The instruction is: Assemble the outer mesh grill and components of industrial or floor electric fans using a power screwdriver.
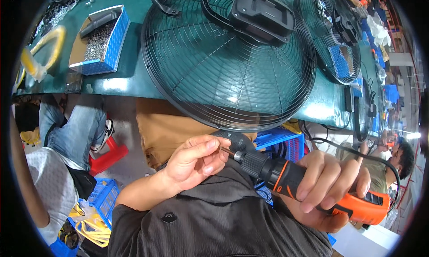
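Observation:
My right hand [328, 183] is wrapped round the body of an orange and black electric screwdriver [286, 178], held slantwise in front of my chest with its chuck toward the upper left. From the chuck a thin bit [229, 151] reaches to my left hand [194, 161]. There, thumb and fingers are pinched together at the bit's tip; whether a small screw is between them I cannot make out. Beyond my hands a large round black wire fan guard [237, 84] lies on the green table [118, 84]. A black plastic housing [263, 17] sits on top of it.
Left on the table stands a blue box of small screws [105, 55] with a dark object on it, beside a yellow hose-like loop [42, 55]. More fan guards [333, 38] lie to the right. A seated person [67, 167] is close on my left. The screwdriver's cable [353, 152] trails right.

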Action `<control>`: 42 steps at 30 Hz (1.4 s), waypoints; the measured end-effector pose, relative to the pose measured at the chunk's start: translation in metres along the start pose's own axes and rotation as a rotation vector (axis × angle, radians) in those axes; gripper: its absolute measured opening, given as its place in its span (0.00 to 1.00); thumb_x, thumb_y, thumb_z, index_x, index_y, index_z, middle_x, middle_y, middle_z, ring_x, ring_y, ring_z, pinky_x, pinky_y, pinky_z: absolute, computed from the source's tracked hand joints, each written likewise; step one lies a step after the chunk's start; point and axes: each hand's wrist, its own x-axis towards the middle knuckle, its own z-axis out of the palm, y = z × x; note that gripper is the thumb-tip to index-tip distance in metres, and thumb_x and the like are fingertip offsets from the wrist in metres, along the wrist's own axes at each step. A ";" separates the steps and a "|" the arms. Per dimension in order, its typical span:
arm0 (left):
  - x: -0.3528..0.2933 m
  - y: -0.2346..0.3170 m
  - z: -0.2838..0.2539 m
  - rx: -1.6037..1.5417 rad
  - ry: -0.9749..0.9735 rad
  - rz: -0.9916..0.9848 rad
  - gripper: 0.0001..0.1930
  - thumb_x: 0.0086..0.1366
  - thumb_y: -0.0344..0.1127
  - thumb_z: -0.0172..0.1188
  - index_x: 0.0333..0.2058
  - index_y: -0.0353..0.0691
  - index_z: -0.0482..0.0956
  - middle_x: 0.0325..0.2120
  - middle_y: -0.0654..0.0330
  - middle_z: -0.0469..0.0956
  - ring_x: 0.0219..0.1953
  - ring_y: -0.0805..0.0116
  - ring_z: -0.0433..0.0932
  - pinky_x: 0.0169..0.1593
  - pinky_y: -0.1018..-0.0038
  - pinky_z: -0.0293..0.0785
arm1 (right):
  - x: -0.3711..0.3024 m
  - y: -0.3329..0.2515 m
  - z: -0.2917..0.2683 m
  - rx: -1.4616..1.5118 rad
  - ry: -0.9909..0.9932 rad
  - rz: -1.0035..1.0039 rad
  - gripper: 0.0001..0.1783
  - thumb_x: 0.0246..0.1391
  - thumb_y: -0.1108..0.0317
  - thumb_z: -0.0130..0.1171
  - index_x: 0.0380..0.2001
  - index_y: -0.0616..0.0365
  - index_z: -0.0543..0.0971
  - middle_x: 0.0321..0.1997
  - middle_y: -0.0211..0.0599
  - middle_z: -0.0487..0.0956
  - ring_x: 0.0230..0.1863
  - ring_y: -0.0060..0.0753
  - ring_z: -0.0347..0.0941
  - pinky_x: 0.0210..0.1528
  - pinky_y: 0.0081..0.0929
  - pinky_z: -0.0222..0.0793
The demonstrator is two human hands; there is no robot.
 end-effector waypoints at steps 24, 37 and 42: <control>0.000 -0.004 -0.001 -0.196 0.070 -0.096 0.14 0.72 0.40 0.48 0.46 0.39 0.78 0.32 0.64 0.79 0.20 0.81 0.63 0.26 0.82 0.60 | -0.004 0.013 0.003 0.010 -0.076 -0.036 0.21 0.42 0.72 0.66 0.38 0.64 0.68 0.20 0.32 0.71 0.12 0.23 0.69 0.14 0.17 0.72; -0.002 -0.006 0.007 -0.221 0.142 -0.081 0.16 0.72 0.35 0.47 0.54 0.36 0.70 0.37 0.60 0.78 0.21 0.80 0.64 0.26 0.83 0.60 | -0.007 0.020 -0.003 -0.130 -0.236 0.022 0.22 0.44 0.69 0.69 0.41 0.62 0.70 0.21 0.33 0.73 0.12 0.23 0.71 0.14 0.17 0.72; -0.004 -0.003 0.000 -0.199 0.066 -0.072 0.23 0.69 0.27 0.46 0.62 0.39 0.64 0.46 0.56 0.76 0.24 0.78 0.65 0.26 0.83 0.61 | -0.001 0.027 -0.001 -0.216 -0.186 0.059 0.23 0.45 0.66 0.67 0.43 0.60 0.69 0.22 0.30 0.73 0.12 0.22 0.70 0.15 0.17 0.70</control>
